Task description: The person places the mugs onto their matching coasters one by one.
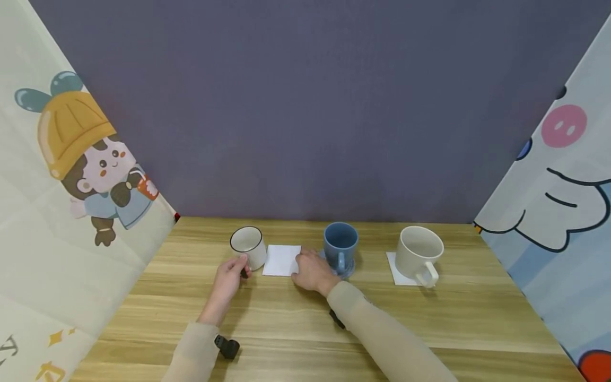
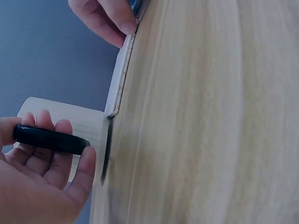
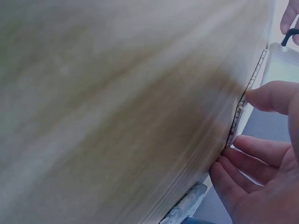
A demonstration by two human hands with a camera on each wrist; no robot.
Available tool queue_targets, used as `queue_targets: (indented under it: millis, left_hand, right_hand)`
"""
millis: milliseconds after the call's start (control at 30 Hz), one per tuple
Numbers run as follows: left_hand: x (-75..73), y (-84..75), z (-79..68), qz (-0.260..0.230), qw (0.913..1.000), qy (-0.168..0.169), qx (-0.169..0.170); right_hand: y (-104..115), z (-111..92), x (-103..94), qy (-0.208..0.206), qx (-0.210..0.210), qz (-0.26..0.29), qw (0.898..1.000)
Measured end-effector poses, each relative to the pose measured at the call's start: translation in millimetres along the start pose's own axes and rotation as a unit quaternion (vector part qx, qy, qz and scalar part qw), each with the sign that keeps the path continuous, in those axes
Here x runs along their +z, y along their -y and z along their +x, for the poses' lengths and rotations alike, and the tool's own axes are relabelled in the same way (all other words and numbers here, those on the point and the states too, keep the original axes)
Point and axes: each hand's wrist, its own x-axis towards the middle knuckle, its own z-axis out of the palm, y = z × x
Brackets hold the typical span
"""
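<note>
At the left of the table a white mug (image 1: 258, 254) with a dark rim stands upright. My left hand (image 1: 227, 278) grips its black handle (image 2: 49, 139), thumb on one end and fingers behind. Just right of this mug lies a white square coaster (image 1: 280, 260), its layered edge showing in the right wrist view. My right hand (image 1: 313, 271) pinches the coaster's right side between thumb (image 3: 271, 96) and fingers. Close beyond that hand, a blue mug (image 1: 341, 239) sits on a patterned blue-grey coaster (image 1: 351, 270), partly hidden by the hand and the mug.
Farther right, a large cream mug (image 1: 415, 257) stands on another white coaster (image 1: 395, 273), handle toward me. A dark grey panel (image 1: 305, 116) rises behind the wooden table (image 1: 286, 329). Printed cloths (image 1: 38, 254) flank both sides.
</note>
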Motion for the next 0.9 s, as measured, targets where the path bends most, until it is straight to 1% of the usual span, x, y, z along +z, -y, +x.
queue_targets:
  millis: [133, 167, 367, 400, 467, 600, 900]
  left_hand:
    - [2.5, -4.4, -2.2, 0.0, 1.0, -0.002, 0.008]
    - [3.0, -9.9, -5.3, -0.002, 1.0, 0.002, 0.007]
    - [7.9, -15.7, -8.5, -0.022, 0.9996, 0.017, 0.006]
    - [9.1, -11.1, -6.2, -0.025, 0.9996, 0.013, 0.008]
    - [11.2, -9.4, -7.1, -0.024, 0.9995, 0.009, 0.017]
    - [15.4, -8.3, -8.0, -0.026, 0.9995, 0.001, 0.02]
    - [23.8, -8.2, -9.7, -0.024, 0.9994, 0.016, 0.018]
  right_hand:
    - [-0.5, 1.0, -0.8, -0.005, -0.004, -0.002, 1.0]
    - [-0.7, 1.1, -0.8, -0.006, -0.005, -0.003, 1.0]
    - [0.1, 0.4, 0.2, -0.006, -0.007, -0.004, 1.0]
    - [0.3, 0.3, 0.4, -0.004, -0.006, -0.003, 1.0]
    - [0.0, 0.5, 1.3, -0.005, -0.007, -0.003, 1.0]
    - [0.0, 0.5, 2.3, -0.001, -0.003, -0.006, 1.0]
    - [-0.1, 0.7, 2.8, -0.004, -0.002, -0.006, 1.0]
